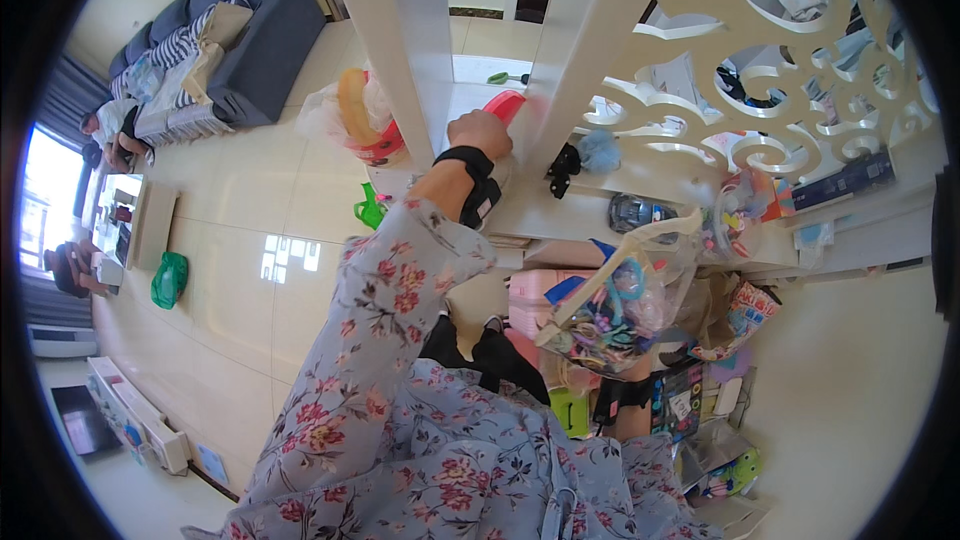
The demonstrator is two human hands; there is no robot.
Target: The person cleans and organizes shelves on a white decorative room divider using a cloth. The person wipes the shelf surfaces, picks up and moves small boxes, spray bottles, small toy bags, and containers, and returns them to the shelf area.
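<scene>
My left hand [481, 136], with a black wrist strap, reaches up between white upright panels. Its fingers are closed round a red plastic object [505, 106], whose kind I cannot tell. Beyond it a small green-ended item [499, 79] lies on a white ledge. My right hand [639, 369] is mostly hidden under a clear plastic bag [651, 298] with cream handles, full of colourful hair ties and small items; its fingers do not show. The bag is in front of a pink case [531, 298]. A dark toy car [630, 213] and a clear tub of small items [733, 229] stand on the white shelf.
A white scrollwork screen [701, 109] rises at right. Left of the panels stands a red bucket [384, 144] with a plastic bag. Below the shelf are a paper bag [705, 307], a green box [570, 412] and other packages. Two people are far left, near a grey sofa [262, 52].
</scene>
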